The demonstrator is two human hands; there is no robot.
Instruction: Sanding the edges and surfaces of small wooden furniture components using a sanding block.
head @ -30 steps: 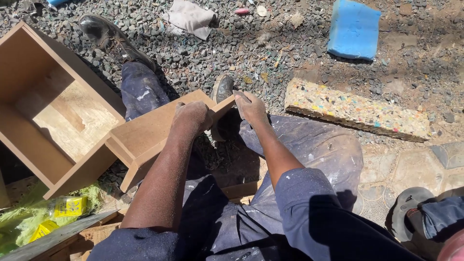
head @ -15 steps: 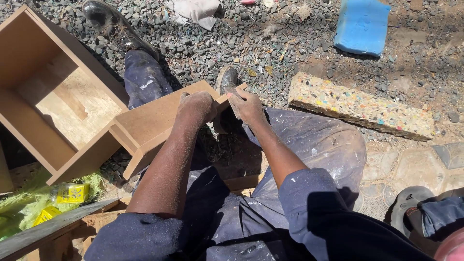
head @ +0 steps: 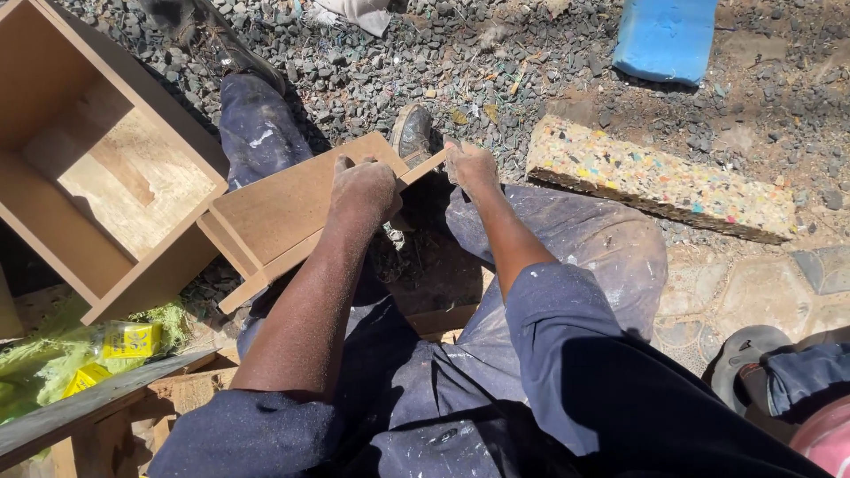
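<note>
1. A small open-sided wooden box (head: 292, 217), built of brown fibreboard panels, is propped across the lap and left leg of a seated person in paint-spattered dark overalls, above gravel ground (head: 496, 62).
2. The left hand (head: 365, 188) is pressed on the box's upper panel near its far edge, the fingers curled over something small; what is enclosed cannot be told. The grip there is narrow and bears down on the board.
3. The right hand (head: 471, 165) is closed round the far corner of the same panel, so the box is steadied at its end; this grip is holding the panel edge.
4. The step in hand is judged to be the working of that top edge or corner joint, one hand bracing while the other is applied to the surface.
5. The next move would call for the box to be kept steady on the knee and for the edge to stay in view, since it is partly shaded by both hands.
6. A larger wooden box (head: 97, 168) of the same board lies just left, touching the small one.
7. A speckled foam block (head: 655, 177) and a blue foam pad (head: 664, 40) lie well apart on the gravel, and yellow packets (head: 128, 339) rest at lower left.
</note>
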